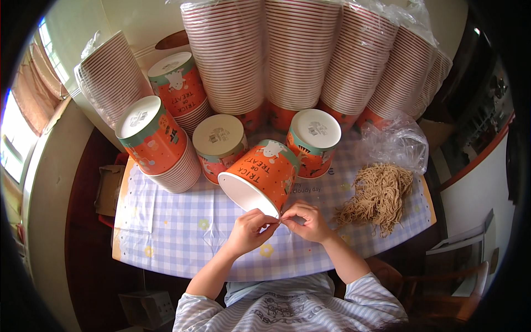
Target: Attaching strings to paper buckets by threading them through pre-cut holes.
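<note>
An orange paper bucket (pixel 265 169) with a green band and a white ghost print lies tilted on the table, its white mouth turned toward me. At the near edge of its rim, my left hand (pixel 253 229) pinches with thumb and forefinger. My right hand (pixel 305 221) meets it there, its fingertips pressed together too. What lies between the fingertips is too small to make out. To the right of my right hand sits a loose heap of tan cords (pixel 379 196).
Two upside-down buckets stand behind, one at the left (pixel 219 144) and one at the right (pixel 314 141). Inverted bucket stacks (pixel 157 144) rise on the left. Tall plastic-wrapped stacks (pixel 224 55) line the back. A crumpled clear bag (pixel 395 141) touches the cords. A checked tablecloth (pixel 177 232) covers the table.
</note>
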{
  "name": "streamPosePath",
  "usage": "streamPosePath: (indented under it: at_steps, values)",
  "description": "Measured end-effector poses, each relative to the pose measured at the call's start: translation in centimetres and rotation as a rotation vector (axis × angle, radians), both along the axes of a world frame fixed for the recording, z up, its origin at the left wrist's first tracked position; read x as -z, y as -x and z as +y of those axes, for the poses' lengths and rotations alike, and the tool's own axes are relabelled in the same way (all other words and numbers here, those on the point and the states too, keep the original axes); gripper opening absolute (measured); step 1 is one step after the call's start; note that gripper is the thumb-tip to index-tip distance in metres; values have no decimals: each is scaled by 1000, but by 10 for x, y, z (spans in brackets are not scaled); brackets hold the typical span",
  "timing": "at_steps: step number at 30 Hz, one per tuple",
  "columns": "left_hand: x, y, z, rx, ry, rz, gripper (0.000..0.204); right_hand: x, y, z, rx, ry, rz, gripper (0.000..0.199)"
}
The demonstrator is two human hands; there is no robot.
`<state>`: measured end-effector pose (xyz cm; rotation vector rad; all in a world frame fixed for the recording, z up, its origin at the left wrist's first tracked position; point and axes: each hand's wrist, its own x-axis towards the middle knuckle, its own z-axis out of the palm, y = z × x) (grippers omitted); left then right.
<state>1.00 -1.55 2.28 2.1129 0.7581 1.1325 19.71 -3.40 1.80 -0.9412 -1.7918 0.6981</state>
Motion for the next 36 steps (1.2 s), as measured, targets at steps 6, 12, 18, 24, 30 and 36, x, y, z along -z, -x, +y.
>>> streamPosePath:
  at_steps: [6, 12, 18, 24, 30, 36]
  values:
    - [-4, 5, 3, 57, 73, 7, 8, 0, -1, 0, -1, 12, -5, 8]
    - [22, 12, 8, 307, 542, -186, 6, -1, -2, 0, -17, 4, -29, 8]
    - [22, 10, 6, 417, 840, -401, 8, 3, 0, -4, -76, 94, 127, 10]
    - [21, 7, 6, 475, 879, -511, 11, -1, -4, -10, -136, 129, 105, 19]
    - [22, 7, 7, 502, 927, -557, 18, 1, 3, -6, -126, -136, 70, 20]
    - [18, 6, 5, 512, 932, -550, 19, 6, 3, -6, -70, -166, 56, 15]
